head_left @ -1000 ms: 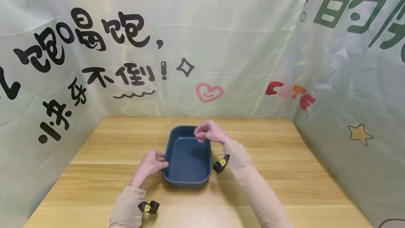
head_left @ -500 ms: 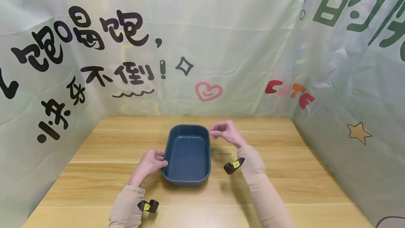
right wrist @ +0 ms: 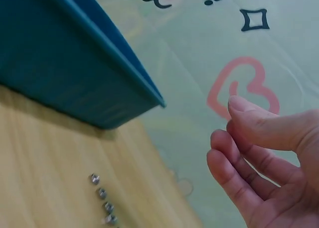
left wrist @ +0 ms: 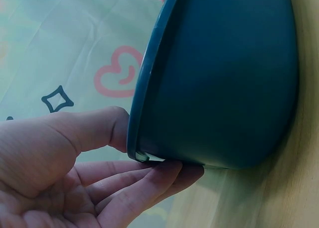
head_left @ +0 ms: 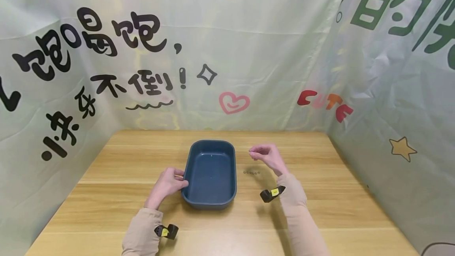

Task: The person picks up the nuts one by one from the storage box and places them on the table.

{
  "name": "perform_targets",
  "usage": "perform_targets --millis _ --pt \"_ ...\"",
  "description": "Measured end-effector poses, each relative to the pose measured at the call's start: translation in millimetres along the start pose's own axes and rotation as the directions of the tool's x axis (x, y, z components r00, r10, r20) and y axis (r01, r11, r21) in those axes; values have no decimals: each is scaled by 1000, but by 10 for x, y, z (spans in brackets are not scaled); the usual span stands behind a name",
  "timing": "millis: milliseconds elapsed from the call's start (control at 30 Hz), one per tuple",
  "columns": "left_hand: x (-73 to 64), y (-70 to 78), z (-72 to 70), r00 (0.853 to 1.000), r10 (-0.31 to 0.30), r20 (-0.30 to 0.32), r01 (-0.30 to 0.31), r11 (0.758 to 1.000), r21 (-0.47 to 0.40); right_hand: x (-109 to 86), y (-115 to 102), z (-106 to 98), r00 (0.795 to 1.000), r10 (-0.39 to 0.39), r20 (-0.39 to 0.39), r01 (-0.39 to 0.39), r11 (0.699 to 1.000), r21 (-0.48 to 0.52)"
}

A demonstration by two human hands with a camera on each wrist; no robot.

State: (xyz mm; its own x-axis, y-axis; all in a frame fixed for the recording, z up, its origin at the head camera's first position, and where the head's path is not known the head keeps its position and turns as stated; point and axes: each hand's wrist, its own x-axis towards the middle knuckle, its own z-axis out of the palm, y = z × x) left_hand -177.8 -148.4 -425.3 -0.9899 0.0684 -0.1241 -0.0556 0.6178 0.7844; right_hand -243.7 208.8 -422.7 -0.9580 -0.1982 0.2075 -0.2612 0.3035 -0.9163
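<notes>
A deep dark blue rectangular tray (head_left: 211, 189) rests on the wooden table. My left hand (head_left: 168, 185) holds its left side; in the left wrist view the thumb (left wrist: 117, 128) meets the rim and the fingers lie against the outer wall. To the right of the tray, raised over the table, is my right hand (head_left: 271, 159), with thumb and index fingertips (right wrist: 241, 104) close together. No object shows between them, and I cannot tell if something small is hidden there. Several tiny shiny metal nuts (right wrist: 102, 193) lie in a row on the table, below and nearer than this hand.
Printed cloth walls (head_left: 227, 50) stand behind the wooden table (head_left: 142, 157) and along both its sides. A small black camera sits on each wrist, over beige sleeves (head_left: 293, 196).
My right hand has moved right, from above the tray's far right corner to beyond its right side, uncovering more of the row of nuts. The left hand and the tray have stayed put.
</notes>
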Motion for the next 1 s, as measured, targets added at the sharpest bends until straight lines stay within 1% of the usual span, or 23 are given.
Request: perform_targets --millis 100,267,400,567,700,833,933,1000 --pt "-6 8 -2 1000 0 2 0 1000 1 -56 95 -24 1000 -1 -26 1 1000 1" --pt "-9 13 -2 1000 -7 3 7 1000 3 -145 226 -46 994 55 -97 -58 998 -28" --pt "-7 16 -1 1000 -6 2 6 1000 7 -202 308 -62 985 81 -151 -90 994 -55" --pt "-10 19 0 1000 -10 2 10 1000 6 -273 401 -77 978 106 -182 -117 992 -47" --pt "-17 25 1 1000 -9 4 9 1000 1 -325 479 -84 974 105 -201 -117 992 -45" --pt "-17 31 -2 1000 -5 6 5 1000 5 -369 547 -88 972 75 -223 -86 996 -37" --pt "-14 31 -6 1000 -7 8 7 1000 6 -420 478 -75 972 65 -225 -82 994 -69" --pt "-11 23 -6 1000 -6 7 5 1000 9 -430 509 -63 971 63 -231 -89 991 -103"
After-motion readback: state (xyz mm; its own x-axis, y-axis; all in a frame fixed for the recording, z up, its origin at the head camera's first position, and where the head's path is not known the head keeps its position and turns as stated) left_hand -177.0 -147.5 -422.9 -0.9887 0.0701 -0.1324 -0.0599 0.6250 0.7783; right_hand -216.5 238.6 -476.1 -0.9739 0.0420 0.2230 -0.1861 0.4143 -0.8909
